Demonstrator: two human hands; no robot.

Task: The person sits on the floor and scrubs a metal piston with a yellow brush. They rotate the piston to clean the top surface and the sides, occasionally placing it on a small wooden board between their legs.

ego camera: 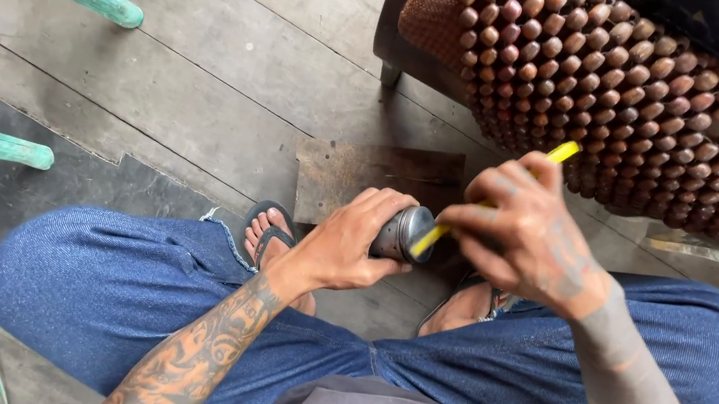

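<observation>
The left hand point(344, 246) wraps its fingers closed around a small metal cylinder point(402, 233) while the right hand point(526, 238) pinches a yellow tool point(494, 201) against its end, best worked steadily, cylinder held firm.

packages: none | labels: none | signs: none | screens: none

Two hands point(344, 246), one can point(402, 233), one pencil point(494, 201)

The left hand point(344, 246) covers most of the metal cylinder point(403, 233); the right hand point(527, 229) hides the yellow tool's point(561, 151) middle.
</observation>
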